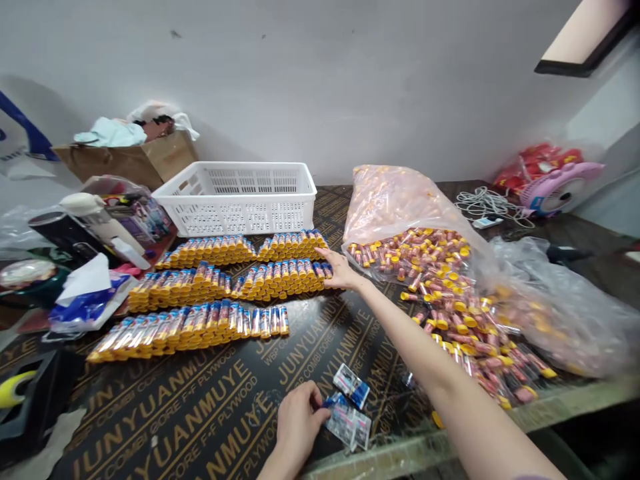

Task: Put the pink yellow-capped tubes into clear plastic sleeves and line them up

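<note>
My right hand (341, 272) reaches to the right end of the middle row of small tubes (285, 277), which have yellow caps and blue printed wraps. Its thumb and fingers close around an end tube (327, 269). Near the front edge, my left hand (299, 421) is closed in a pinch at the blue edge of some small clear printed sleeves (345, 421). Another sleeve bundle (351, 385) lies just behind them. A front row of wrapped tubes (200, 325) and a back row (215, 251) are stacked on the dark printed board (210, 407).
A white plastic basket (240, 217) stands behind the rows. Right, a large plastic bag (400, 197) spills pink tubes with yellow caps (450, 287). Bottles (85, 207), a paper bag (150, 157) and a black tape dispenser (37, 393) sit left. A pink fan (557, 190) and cable (490, 203) lie far right.
</note>
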`<state>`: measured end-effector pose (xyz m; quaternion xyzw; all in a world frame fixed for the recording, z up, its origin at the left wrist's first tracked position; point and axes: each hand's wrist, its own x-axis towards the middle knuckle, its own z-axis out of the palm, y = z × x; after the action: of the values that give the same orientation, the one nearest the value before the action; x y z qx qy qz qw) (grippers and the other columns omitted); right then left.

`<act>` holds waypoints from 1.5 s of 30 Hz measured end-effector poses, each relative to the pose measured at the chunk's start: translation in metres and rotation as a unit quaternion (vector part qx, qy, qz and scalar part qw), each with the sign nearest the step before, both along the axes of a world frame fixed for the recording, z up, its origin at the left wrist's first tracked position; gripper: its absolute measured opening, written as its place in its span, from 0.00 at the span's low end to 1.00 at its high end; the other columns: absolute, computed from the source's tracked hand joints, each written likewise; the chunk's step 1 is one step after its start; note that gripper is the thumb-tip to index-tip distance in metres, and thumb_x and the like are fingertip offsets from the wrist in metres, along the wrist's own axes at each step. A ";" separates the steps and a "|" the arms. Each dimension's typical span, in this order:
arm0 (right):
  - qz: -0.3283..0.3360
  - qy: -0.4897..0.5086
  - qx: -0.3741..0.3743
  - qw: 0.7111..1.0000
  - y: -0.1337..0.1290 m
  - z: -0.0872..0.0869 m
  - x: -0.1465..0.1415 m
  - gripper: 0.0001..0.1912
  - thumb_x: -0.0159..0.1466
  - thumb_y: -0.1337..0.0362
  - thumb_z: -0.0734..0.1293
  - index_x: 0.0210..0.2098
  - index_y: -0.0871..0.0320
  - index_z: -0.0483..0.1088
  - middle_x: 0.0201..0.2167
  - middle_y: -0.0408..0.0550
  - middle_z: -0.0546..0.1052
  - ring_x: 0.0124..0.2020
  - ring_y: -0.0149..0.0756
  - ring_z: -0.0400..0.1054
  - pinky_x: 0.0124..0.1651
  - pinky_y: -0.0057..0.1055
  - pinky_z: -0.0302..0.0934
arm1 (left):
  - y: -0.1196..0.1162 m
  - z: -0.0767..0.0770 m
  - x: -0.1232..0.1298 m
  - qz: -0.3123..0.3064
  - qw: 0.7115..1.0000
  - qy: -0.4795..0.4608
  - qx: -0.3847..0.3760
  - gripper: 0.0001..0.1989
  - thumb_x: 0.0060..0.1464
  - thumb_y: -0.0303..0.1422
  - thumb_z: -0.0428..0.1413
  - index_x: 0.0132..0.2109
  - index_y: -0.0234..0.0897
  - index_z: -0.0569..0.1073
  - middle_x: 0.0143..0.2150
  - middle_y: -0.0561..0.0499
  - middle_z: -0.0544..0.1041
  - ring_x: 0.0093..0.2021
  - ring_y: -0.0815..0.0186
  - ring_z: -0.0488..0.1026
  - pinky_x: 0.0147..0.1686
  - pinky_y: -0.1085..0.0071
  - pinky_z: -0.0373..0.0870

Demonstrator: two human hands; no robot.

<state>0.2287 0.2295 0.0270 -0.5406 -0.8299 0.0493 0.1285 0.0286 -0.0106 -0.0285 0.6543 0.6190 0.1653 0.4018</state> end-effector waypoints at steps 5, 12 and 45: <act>-0.156 -0.118 -0.046 0.980 -0.034 0.007 0.076 0.22 0.61 0.63 0.64 0.53 0.62 0.63 0.52 0.58 0.67 0.53 0.45 0.61 0.54 0.43 0.54 | 0.006 -0.005 -0.004 0.034 0.986 -0.159 -0.020 0.03 0.39 0.26 0.54 0.23 0.37 0.66 0.21 0.56 0.68 0.24 0.70 0.64 0.26 0.74 0.55; -0.232 -0.193 -0.096 0.948 -0.083 -0.011 0.139 0.12 0.63 0.65 0.63 0.45 0.63 0.67 0.43 0.52 0.72 0.42 0.38 0.68 0.44 0.40 0.64 | 0.023 0.009 -0.010 0.176 0.894 -0.394 -0.120 0.09 0.36 0.30 0.61 0.26 0.33 0.69 0.19 0.55 0.70 0.21 0.72 0.64 0.24 0.76 0.59; -0.026 0.429 -0.015 0.903 -0.249 -0.010 -0.046 0.13 0.60 0.69 0.64 0.44 0.51 0.72 0.42 0.49 0.73 0.44 0.39 0.69 0.48 0.38 0.66 | 0.029 0.025 -0.021 0.288 0.822 -0.483 -0.083 0.20 0.41 0.47 0.61 0.32 0.31 0.76 0.27 0.50 0.76 0.27 0.69 0.71 0.30 0.72 0.68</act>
<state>0.1828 -0.0198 0.0174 -0.4905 -0.6794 0.2855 0.4652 0.0072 0.0189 -0.0038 0.2464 0.5173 0.5169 0.6361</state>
